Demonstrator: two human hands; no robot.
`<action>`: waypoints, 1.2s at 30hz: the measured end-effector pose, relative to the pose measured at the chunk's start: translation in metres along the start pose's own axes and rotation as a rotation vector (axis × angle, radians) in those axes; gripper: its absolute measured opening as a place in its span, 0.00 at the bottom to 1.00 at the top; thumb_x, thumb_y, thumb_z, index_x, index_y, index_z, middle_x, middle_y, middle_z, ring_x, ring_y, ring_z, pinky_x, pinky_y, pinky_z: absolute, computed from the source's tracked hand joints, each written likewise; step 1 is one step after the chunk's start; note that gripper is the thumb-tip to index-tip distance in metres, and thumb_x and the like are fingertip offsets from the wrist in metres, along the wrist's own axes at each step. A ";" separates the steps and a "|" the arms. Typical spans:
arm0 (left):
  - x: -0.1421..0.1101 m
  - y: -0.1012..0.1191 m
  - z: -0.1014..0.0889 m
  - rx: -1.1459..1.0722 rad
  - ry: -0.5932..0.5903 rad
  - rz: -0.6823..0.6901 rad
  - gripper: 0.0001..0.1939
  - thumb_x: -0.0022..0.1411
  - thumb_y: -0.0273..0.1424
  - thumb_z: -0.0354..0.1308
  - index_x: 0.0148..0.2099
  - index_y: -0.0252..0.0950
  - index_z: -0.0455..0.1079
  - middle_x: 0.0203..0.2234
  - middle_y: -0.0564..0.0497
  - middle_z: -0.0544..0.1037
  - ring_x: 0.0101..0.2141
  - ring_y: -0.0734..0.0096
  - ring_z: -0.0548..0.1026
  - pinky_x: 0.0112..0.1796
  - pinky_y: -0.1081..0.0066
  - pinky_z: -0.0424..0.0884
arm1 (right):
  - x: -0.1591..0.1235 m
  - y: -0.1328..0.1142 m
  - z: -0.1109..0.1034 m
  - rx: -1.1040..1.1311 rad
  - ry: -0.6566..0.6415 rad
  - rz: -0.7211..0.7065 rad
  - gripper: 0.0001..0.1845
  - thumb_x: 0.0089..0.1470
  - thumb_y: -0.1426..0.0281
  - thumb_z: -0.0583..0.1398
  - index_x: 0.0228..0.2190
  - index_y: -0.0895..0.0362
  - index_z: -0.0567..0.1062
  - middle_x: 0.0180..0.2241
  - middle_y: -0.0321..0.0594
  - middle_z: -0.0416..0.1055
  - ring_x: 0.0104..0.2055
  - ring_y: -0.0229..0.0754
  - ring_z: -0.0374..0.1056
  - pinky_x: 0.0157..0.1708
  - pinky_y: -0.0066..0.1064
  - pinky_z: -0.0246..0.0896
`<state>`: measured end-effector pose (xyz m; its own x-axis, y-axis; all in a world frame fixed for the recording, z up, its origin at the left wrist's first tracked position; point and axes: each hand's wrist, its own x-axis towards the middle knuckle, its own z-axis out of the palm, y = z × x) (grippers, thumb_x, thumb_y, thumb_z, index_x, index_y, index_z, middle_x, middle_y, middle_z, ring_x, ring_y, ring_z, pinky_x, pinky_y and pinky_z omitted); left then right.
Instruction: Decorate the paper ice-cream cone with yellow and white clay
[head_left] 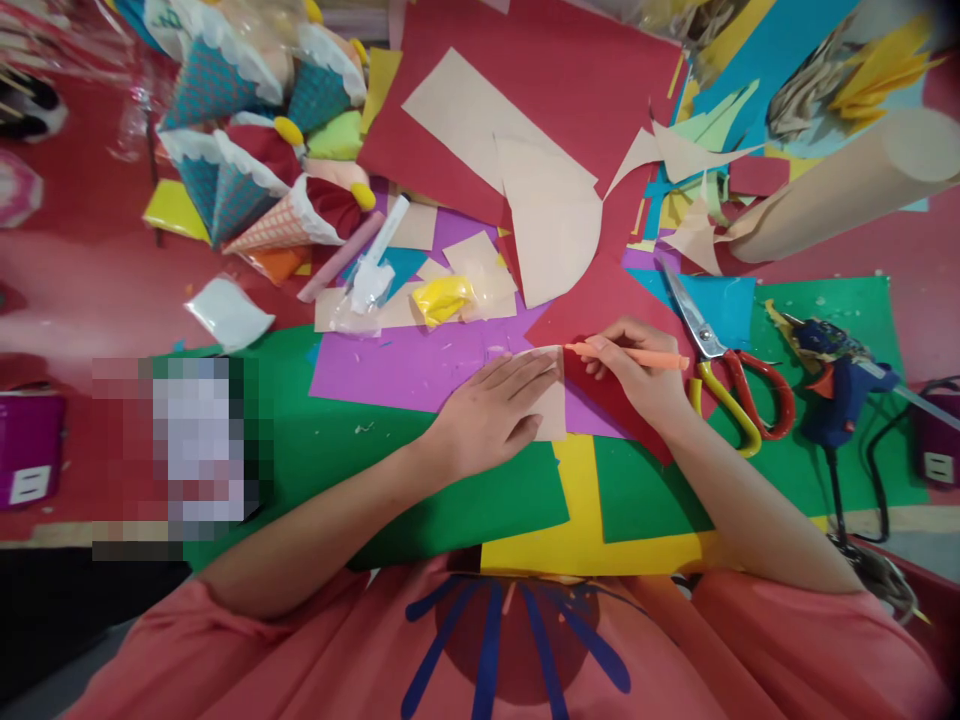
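My left hand (495,410) lies flat, fingers stretched out, on a small beige sheet (551,425) that rests over purple and green sheets. In my right hand (641,380) is an orange marker (652,357), its tip at the upper right corner of the beige sheet. Under that hand runs a red sheet (577,300). Just beyond it lie large scissors (720,360) with one yellow and one red handle, blades pointing away. A beige cut piece with a rounded edge (555,230) sits farther off on the red sheet.
Several cone-shaped crafts (300,220) crowd the far left. A blue glue gun (832,400) with its cord lies on the right, below a rolled beige tube (847,190). Green sheets (465,520) cover the near table. A yellow packet (442,300) is ahead of my left hand.
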<state>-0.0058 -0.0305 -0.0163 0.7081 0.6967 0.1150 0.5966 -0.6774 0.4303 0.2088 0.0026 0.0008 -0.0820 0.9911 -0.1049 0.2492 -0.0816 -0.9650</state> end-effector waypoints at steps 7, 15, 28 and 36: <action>0.001 -0.001 -0.001 -0.048 0.019 -0.040 0.22 0.66 0.28 0.48 0.61 0.32 0.63 0.61 0.39 0.67 0.61 0.57 0.65 0.59 0.52 0.65 | 0.000 0.002 -0.002 0.003 0.013 0.017 0.10 0.56 0.66 0.61 0.24 0.56 0.73 0.21 0.33 0.74 0.20 0.31 0.67 0.19 0.24 0.61; 0.002 0.000 -0.002 -0.015 0.042 -0.010 0.21 0.66 0.28 0.49 0.60 0.30 0.63 0.60 0.38 0.68 0.60 0.57 0.66 0.59 0.54 0.66 | 0.001 0.001 -0.001 -0.010 -0.006 0.016 0.09 0.55 0.69 0.60 0.24 0.56 0.73 0.21 0.32 0.73 0.20 0.30 0.67 0.20 0.24 0.62; 0.002 0.000 -0.002 -0.017 0.040 -0.013 0.21 0.66 0.27 0.48 0.61 0.31 0.62 0.60 0.38 0.68 0.60 0.57 0.66 0.58 0.53 0.66 | 0.000 0.004 -0.004 -0.076 -0.039 -0.024 0.11 0.56 0.66 0.60 0.24 0.55 0.72 0.18 0.31 0.70 0.20 0.32 0.66 0.21 0.26 0.60; 0.001 0.000 -0.001 -0.004 0.053 -0.006 0.21 0.66 0.27 0.49 0.60 0.30 0.63 0.59 0.38 0.68 0.60 0.57 0.66 0.58 0.54 0.66 | 0.001 0.004 -0.003 -0.086 -0.060 -0.040 0.11 0.56 0.65 0.60 0.23 0.56 0.71 0.19 0.31 0.70 0.21 0.32 0.65 0.22 0.27 0.59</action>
<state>-0.0054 -0.0293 -0.0150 0.6836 0.7122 0.1597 0.5988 -0.6724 0.4350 0.2129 0.0037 -0.0029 -0.1504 0.9851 -0.0837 0.3265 -0.0304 -0.9447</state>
